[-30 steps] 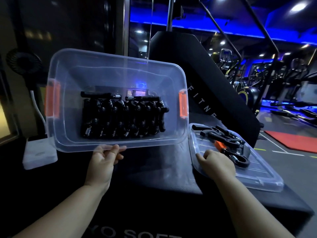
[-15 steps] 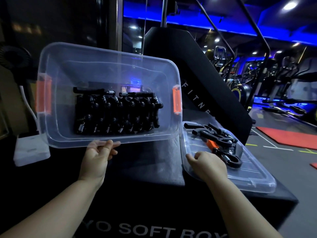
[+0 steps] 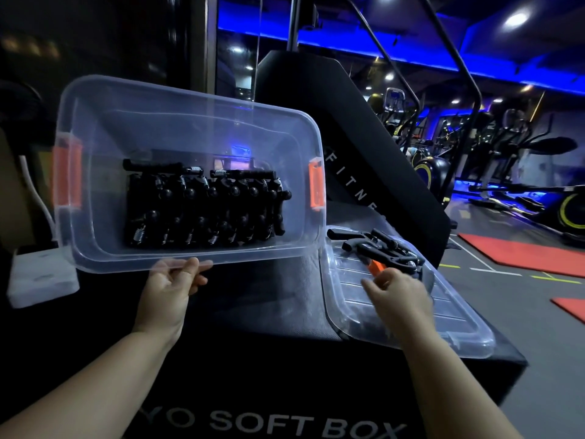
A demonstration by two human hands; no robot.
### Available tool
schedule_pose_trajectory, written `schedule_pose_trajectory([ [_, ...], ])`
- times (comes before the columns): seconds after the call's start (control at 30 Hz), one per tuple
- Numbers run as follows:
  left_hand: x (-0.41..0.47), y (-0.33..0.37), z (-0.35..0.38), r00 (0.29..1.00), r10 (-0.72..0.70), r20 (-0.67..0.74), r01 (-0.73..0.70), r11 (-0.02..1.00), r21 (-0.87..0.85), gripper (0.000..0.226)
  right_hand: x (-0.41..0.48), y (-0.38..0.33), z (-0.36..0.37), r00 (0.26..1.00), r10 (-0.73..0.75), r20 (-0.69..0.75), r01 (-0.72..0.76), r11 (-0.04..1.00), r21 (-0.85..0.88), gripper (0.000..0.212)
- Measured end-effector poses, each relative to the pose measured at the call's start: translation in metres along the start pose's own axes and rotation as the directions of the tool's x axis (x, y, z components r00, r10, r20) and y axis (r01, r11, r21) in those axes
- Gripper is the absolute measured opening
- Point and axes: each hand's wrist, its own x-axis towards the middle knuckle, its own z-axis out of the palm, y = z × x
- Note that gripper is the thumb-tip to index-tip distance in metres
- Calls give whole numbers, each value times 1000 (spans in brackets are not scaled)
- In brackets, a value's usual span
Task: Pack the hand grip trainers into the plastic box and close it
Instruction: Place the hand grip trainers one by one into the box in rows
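A dim gym lit by blue strips lies behind, with exercise machines (image 3: 506, 153) and red floor mats (image 3: 522, 255) off to the right. In front stands a black padded soft box (image 3: 253, 305) with white lettering on its near face.

Over the left part of its top, the clear rectangular plastic box (image 3: 190, 99) with an orange latch at each end (image 3: 67, 175) is tipped up so that its opening faces the viewer. The left hand (image 3: 167, 289) grips its near rim, fingers curled over the edge. Inside, black spring hand grip trainers (image 3: 202, 210) sit packed in tight rows against the bottom.

The clear ribbed plastic lid (image 3: 380, 324) lies flat along the right edge of the top, one corner overhanging. A loose heap of black grip trainers (image 3: 386, 251), one with an orange part, rests on its far end. The right hand (image 3: 402, 296) is at that heap; its fingers are hidden, so their hold cannot be told.
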Motion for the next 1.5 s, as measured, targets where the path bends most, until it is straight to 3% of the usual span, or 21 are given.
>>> schedule_pose_trajectory([
  [0.07,0,-1,0,1000,0,1,0,1000,-7,11,11,17,-2,996,77,-34,-80,993,-92,33],
  [0.17,0,-1,-1,1000,0,3,0,1000,-18,11,25,37,1,979,202,40,-191,963,-188,54],
  [0.3,0,-1,0,1000,1,2,-1,1000,-23,12,30,45,10,968,218,122,-191,961,-202,70],
  [0.5,-2,1,0,1000,9,2,-9,1000,-17,10,30,38,13,974,214,80,-185,945,-270,63],
  [0.73,-1,2,0,1000,8,1,-8,1000,-14,8,22,21,6,987,151,64,-123,940,-318,36],
  [0.9,0,0,0,1000,9,0,-9,1000,-12,12,21,10,-8,980,134,150,-70,926,-372,27],
  [1.03,0,-2,-1,1000,13,3,-13,1000,-16,13,17,-4,-13,966,136,218,-41,920,-389,32],
  [1.33,-1,1,-1,1000,7,7,-7,1000,-28,11,12,-14,-7,977,19,212,63,926,-373,39],
  [1.5,0,0,-1,1000,9,13,-8,999,-31,11,7,-22,-5,994,-86,70,98,975,-197,37],
])
